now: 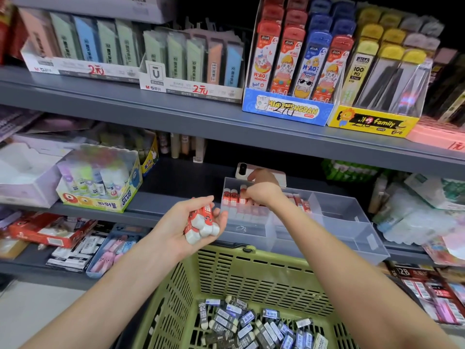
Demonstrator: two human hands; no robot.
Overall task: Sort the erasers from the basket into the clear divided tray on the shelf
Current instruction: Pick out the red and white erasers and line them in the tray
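Note:
My left hand [193,219] holds a bunch of red-sleeved white erasers [202,222] just left of the clear divided tray [352,222] on the shelf. My right hand [263,188] reaches into the tray's left compartment and pinches a red eraser [243,195] among a row of red erasers [230,196] standing there. The tray's right compartments show nothing inside. Below, the green plastic basket [226,270] holds several dark-sleeved 2B erasers [249,321] on its bottom.
A white phone [242,170] lies behind the tray. A glue-stick box [100,182] stands left on the same shelf. Pencil-lead display boxes [289,107] fill the shelf above. Eraser packs [75,248] lie on the lower shelf left, and 2B packs [427,293] at the right.

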